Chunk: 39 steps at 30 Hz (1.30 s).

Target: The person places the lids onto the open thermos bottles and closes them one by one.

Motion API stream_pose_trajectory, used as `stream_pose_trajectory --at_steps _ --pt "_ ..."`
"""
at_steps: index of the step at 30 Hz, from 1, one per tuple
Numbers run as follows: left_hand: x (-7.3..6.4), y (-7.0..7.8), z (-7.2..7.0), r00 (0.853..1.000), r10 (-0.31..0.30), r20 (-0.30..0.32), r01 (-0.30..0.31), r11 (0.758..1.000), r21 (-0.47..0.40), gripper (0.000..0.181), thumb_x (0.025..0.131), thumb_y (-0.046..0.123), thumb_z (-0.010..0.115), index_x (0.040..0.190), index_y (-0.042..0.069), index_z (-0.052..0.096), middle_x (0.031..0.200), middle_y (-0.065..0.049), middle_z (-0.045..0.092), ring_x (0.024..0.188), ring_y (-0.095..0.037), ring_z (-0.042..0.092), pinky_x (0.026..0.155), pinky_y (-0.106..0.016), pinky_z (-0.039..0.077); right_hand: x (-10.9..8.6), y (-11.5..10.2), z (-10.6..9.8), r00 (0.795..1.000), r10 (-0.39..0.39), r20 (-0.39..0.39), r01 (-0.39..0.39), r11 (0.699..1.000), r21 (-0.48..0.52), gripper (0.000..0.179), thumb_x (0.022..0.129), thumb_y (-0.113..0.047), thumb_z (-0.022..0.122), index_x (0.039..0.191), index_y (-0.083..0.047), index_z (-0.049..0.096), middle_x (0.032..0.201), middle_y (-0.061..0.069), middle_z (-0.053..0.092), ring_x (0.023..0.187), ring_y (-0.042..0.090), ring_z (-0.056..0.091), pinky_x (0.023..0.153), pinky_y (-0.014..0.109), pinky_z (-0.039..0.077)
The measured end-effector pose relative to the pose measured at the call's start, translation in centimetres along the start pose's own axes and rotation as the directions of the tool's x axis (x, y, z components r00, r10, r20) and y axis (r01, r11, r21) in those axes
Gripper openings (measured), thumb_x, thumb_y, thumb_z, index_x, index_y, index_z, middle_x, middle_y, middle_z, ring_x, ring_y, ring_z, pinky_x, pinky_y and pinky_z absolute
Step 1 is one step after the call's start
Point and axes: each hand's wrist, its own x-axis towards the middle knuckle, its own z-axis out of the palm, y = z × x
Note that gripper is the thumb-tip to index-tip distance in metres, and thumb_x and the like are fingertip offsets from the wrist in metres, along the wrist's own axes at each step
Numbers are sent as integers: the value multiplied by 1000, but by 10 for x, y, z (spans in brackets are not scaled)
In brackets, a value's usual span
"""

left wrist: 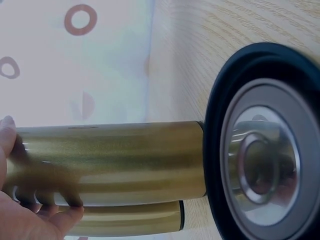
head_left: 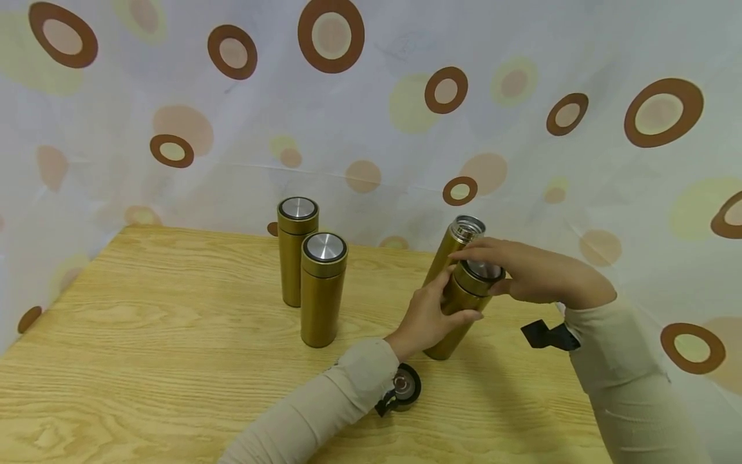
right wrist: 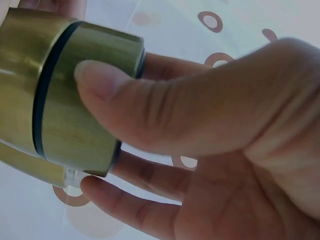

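My left hand [head_left: 426, 316] grips the upper body of a gold thermos flask [head_left: 449, 341] standing on the table. My right hand [head_left: 536, 274] holds its screw lid [right wrist: 92, 95], thumb on the near side in the right wrist view and fingers round the far side. The lid sits on the flask with a dark ring below it. Just behind stands a second gold flask [head_left: 443, 252] with its bare metal mouth uncovered. A loose lid [head_left: 406, 385] lies underside up beside my left wrist, looming large in the left wrist view.
Two lidded gold flasks, a rear one [head_left: 290, 258] and a nearer one [head_left: 321, 303], stand to the left on the wooden table [head_left: 145, 348]. A patterned cloth [head_left: 371, 122] hangs behind the table's back edge.
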Motion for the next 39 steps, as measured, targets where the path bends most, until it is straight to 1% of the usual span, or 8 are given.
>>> stream_pose_trajectory --at_steps 6,13,18,23,26,29,35,39 --pt "0 -1 0 1000 13 -8 -13 1000 -3 79 86 34 72 150 16 29 136 -5 53 118 -14 56 93 -24 49 0 0 5 999 -13 -35 12 999 -43 67 79 13 69 140 -3 47 136 17 47 121 37 48 91 50 49" --pt "0 -1 -2 1000 11 -16 -11 1000 -14 78 86 35 72 149 18 30 132 -3 56 113 -11 57 90 -22 49 4 -8 9 995 81 -52 -85 993 -87 61 85 4 67 142 2 43 132 26 48 113 44 50 86 52 50" --pt "-1 0 -2 1000 -5 -16 5 1000 4 79 86 36 72 150 18 30 130 -1 57 112 -11 57 89 -22 49 6 -10 11 991 109 -74 -116 990 -85 58 89 -6 67 141 4 43 123 28 51 105 43 53 84 53 49" --pt "0 -1 -1 1000 13 -21 -14 1000 -10 77 85 35 72 149 20 30 129 0 57 110 -9 58 88 -21 49 5 -12 13 984 160 -81 -166 982 -84 58 92 -13 64 142 4 40 116 26 52 98 39 54 79 51 49" --pt "1 -1 0 999 31 -23 -31 999 -15 76 85 34 72 148 21 31 129 1 57 109 -9 58 87 -20 49 5 -13 14 975 203 -94 -211 973 -90 58 94 -18 62 142 6 39 110 25 51 93 36 53 75 48 49" --pt "1 -2 0 999 36 -24 -36 999 -14 76 85 34 73 148 21 32 129 1 57 109 -9 58 87 -20 49 6 -16 17 961 257 -104 -268 958 -107 59 96 -25 59 141 8 39 107 28 50 89 36 53 72 48 48" --pt "1 -2 1 999 27 -20 -27 1000 -9 75 85 34 73 147 22 33 129 1 57 110 -9 59 88 -20 49 8 -25 24 930 349 -118 -364 919 -152 60 99 -30 53 141 9 36 113 37 45 93 47 52 78 57 47" --pt "-1 0 0 1000 2 -14 -2 1000 -2 76 85 35 72 148 22 32 132 0 56 112 -10 58 89 -20 49 8 -28 26 922 364 -135 -382 911 -156 61 99 -29 53 142 10 35 112 37 45 94 48 52 79 58 47"
